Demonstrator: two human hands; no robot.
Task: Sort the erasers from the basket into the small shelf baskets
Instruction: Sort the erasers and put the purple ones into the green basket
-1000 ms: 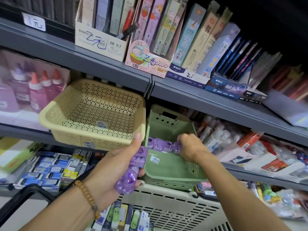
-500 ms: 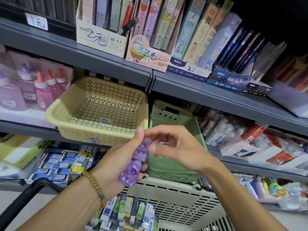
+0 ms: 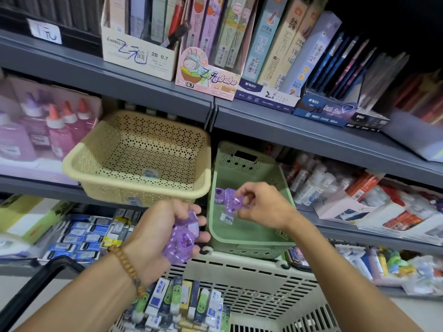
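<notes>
My left hand grips a bunch of purple packaged erasers just below the yellow shelf basket. My right hand pinches another purple eraser strip over the green shelf basket. The yellow basket holds only a sticker. A white label lies on the green basket's floor. Below, the beige shopping basket holds several boxed erasers standing in rows.
Grey shelves carry pencil-lead boxes above, glue bottles at left and packets at right. The shopping basket's black handle arcs at lower left. Small blue boxes fill the lower shelf.
My hands have parted. The right hand has carried part of the purple strip right and down into the green basket, while the left hand dropped lower with the rest.
</notes>
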